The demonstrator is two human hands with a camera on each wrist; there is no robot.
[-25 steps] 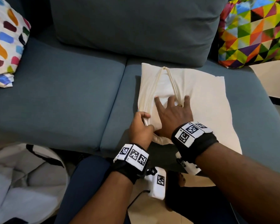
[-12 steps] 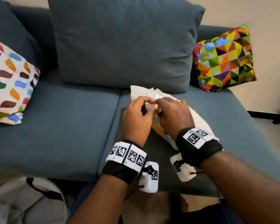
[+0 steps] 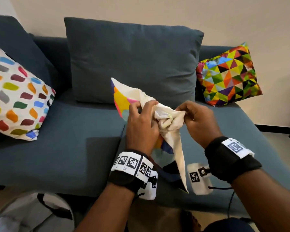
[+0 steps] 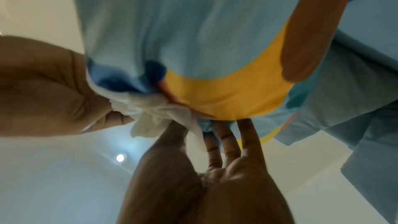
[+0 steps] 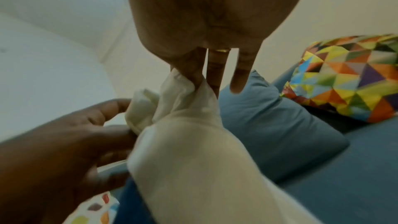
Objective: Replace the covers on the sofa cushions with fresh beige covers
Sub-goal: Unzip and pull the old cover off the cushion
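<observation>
A limp cushion cover (image 3: pixel 166 118), beige on one face and multicoloured on the other (image 3: pixel 122 99), hangs above the blue sofa seat (image 3: pixel 57 139). Both hands hold it up by a bunched fold at its middle. My left hand (image 3: pixel 141 121) grips the bunch from the left. My right hand (image 3: pixel 197 118) pinches it from the right. In the left wrist view the pale blue, yellow and orange face (image 4: pixel 193 40) fills the top. In the right wrist view my thumb and forefinger (image 5: pixel 193 77) pinch the beige fabric (image 5: pixel 193 159). What is inside the cover is hidden.
A big grey-blue back cushion (image 3: pixel 132 61) leans behind the hands. A white cushion with coloured dabs (image 3: pixel 15 97) sits at the left, a triangle-patterned one (image 3: pixel 228 74) at the right. A white bag (image 3: pixel 23 215) stands on the floor at the lower left.
The cover lay flat on the seat under my flat right hand; both hands have gathered it and lifted it, showing its coloured face. The head view has tilted up.
</observation>
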